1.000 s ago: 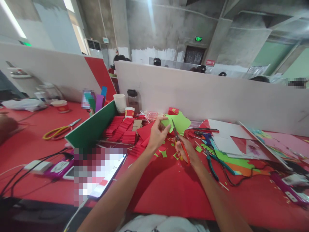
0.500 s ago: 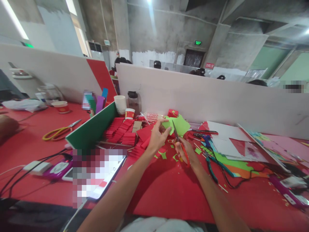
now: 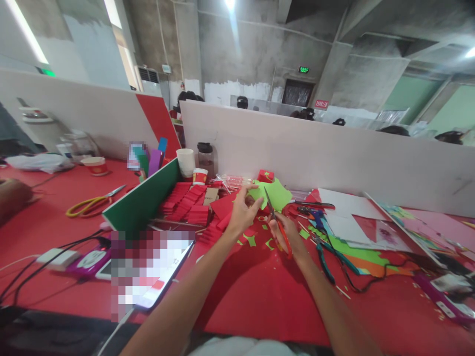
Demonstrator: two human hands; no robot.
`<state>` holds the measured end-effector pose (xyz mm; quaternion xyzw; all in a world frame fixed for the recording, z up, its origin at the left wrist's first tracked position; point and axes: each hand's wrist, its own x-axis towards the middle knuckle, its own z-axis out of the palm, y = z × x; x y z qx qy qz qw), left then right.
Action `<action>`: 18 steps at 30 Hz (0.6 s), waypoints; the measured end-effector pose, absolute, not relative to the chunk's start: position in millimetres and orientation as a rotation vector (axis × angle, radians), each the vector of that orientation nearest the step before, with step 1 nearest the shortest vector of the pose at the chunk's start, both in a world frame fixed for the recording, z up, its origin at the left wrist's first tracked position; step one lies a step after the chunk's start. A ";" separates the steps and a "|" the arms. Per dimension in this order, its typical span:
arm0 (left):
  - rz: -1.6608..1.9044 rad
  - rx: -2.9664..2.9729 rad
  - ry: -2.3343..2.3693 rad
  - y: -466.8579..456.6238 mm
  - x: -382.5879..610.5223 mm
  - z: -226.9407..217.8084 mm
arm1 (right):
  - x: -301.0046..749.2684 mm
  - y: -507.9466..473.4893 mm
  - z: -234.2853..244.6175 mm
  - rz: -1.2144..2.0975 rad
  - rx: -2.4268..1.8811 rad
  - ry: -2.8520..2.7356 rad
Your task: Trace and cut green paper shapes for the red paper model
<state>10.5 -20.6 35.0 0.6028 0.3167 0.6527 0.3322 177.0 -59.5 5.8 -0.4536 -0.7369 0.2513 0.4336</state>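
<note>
My left hand [image 3: 244, 210] pinches the left side of a bright green sheet of paper [image 3: 279, 193] between thumb and fingers, above the red table. My right hand [image 3: 287, 231] grips a pair of scissors with red handles [image 3: 285, 238]. The dark blades [image 3: 268, 201] point up and away from me, overlapping the green paper in view. Whether they are cutting at this instant I cannot tell. Beneath both hands lie several green paper scraps [image 3: 251, 241]. Behind the paper stands a small red box with a yellow star [image 3: 266, 175].
Folded red paper pieces [image 3: 185, 200] lie left of my hands, beside a green divider board [image 3: 143, 198]. A phone [image 3: 163, 277] lies nearer me. To the right are teal-handled pliers [image 3: 339, 257], a utility knife [image 3: 315, 203] and white sheets [image 3: 347, 225]. Yellow-handled scissors [image 3: 89, 205] lie far left.
The camera view has shifted very slightly. My hands, the green paper and the scissors keep nearly the same positions.
</note>
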 end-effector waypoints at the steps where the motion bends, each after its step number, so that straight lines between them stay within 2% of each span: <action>1: 1.707 1.568 0.818 -20.2 10.6 34.5 | 177.4 -58.6 5.7 0.622 -1.132 -1.842; 12: 1.731 1.530 0.799 -19.5 10.5 34.7 | 180.6 -57.0 8.9 0.605 -1.116 -1.886; 18: 1.729 1.542 0.790 -18.6 9.4 33.9 | 181.5 -57.1 8.1 0.711 -1.109 -1.875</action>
